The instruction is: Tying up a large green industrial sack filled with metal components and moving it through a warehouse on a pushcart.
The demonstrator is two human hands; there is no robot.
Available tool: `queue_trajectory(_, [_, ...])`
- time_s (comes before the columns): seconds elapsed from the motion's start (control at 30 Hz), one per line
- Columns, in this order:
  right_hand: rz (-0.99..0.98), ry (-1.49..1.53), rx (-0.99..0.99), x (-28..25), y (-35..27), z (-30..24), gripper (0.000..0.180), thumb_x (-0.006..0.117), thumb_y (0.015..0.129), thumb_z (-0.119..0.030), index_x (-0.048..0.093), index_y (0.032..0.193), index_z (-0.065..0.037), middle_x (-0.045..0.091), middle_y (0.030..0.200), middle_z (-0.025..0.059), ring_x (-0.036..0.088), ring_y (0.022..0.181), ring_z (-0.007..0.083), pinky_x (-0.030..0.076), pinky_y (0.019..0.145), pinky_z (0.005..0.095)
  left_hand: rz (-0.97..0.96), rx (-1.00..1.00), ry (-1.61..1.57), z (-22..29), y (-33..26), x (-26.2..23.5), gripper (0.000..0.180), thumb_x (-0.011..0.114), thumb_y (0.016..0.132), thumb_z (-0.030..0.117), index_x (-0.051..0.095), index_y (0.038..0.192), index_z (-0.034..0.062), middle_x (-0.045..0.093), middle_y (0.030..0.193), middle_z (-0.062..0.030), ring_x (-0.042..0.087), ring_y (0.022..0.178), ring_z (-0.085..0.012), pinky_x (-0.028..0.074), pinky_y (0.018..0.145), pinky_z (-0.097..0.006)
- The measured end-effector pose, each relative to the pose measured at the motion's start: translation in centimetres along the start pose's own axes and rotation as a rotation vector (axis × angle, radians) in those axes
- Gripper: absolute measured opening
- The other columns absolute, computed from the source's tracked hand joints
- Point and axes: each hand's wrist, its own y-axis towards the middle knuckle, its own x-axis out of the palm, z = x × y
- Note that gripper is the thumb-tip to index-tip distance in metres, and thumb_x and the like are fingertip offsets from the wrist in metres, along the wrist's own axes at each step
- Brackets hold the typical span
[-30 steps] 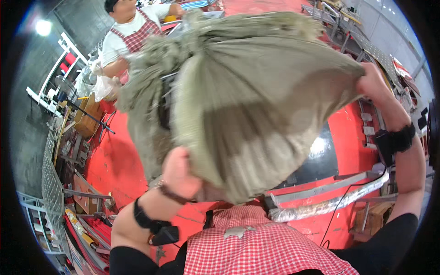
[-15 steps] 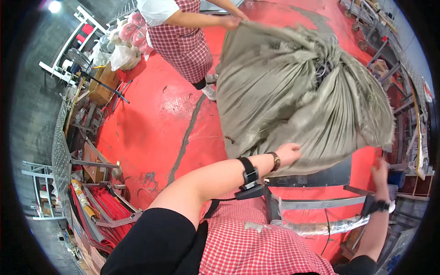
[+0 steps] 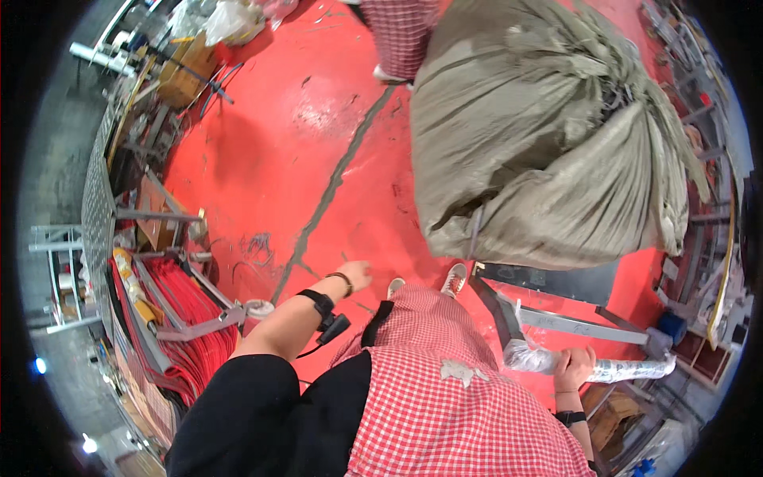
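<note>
A big grey-green woven sack (image 3: 548, 143) lies bulging on the red floor (image 3: 278, 151) ahead of me. My left hand (image 3: 355, 276) hangs free above the floor, fingers loosely apart, holding nothing. My right hand (image 3: 574, 367) grips a foil-wrapped bar (image 3: 604, 367) of a metal frame at the lower right. My red checked apron (image 3: 453, 397) and my shoes (image 3: 455, 278) show below the sack.
Another person in a red checked apron (image 3: 401, 32) stands at the top behind the sack. A rack with red sheets (image 3: 175, 318) and metal frames fills the left side. Plastic bags and a cardboard box (image 3: 187, 67) sit at the top left. Machinery lines the right edge.
The sack has gone from being held up in both hands to lying on the floor. My left hand has let go and dropped back; my right hand has taken hold of the foil-wrapped bar.
</note>
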Motion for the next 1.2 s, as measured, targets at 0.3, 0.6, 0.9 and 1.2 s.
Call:
queue_trajectory(0.3, [0.105,-0.032,0.076,2.7,-0.6,0.8,0.033,0.04,0.082,-0.024,0.055,0.065,0.0,0.055,0.064,0.019,0.051,0.061,0.0371,0.038,0.057,0.0447,-0.09,-0.504,-0.103,-18.9,-8.6,9.0,0.034,0.049,0.072,0.027,0.057,0.099,0.0078,0.058,0.098,-0.015,0.053,0.093,-0.0313,0.043,0.08,-0.039])
queue_trajectory(0.6, [0.169,-0.252,0.079,3.7,-1.6,1.3,0.025,0.047,0.078,-0.022,0.057,0.067,-0.001,0.056,0.067,0.0189,0.053,0.063,0.0352,0.04,0.056,0.0439,0.183,-0.054,-0.163,-12.7,-6.8,10.2,0.039,0.047,0.072,0.031,0.055,0.1,0.0037,0.055,0.102,-0.0194,0.052,0.096,-0.0349,0.042,0.082,-0.04])
queue_trajectory(0.9, [0.361,-0.007,0.258,0.9,2.3,-4.8,0.025,0.053,0.072,-0.024,0.056,0.055,-0.006,0.055,0.057,0.0121,0.053,0.057,0.0299,0.039,0.064,0.0408,0.263,0.796,-0.08,14.2,-9.9,0.0,0.061,0.063,0.067,0.037,0.043,0.119,0.012,0.034,0.127,-0.0169,0.031,0.117,-0.0326,0.027,0.097,-0.041])
queue_trajectory(1.2, [0.466,0.648,0.157,-0.8,6.7,1.0,0.013,0.058,0.073,-0.018,0.059,0.078,-0.006,0.058,0.078,0.0087,0.053,0.078,0.0252,0.037,0.075,0.0346,0.668,1.049,0.532,32.0,-7.2,3.6,0.051,0.057,0.065,0.02,0.046,0.113,0.006,0.037,0.122,-0.0209,0.033,0.116,-0.0357,0.023,0.098,-0.047])
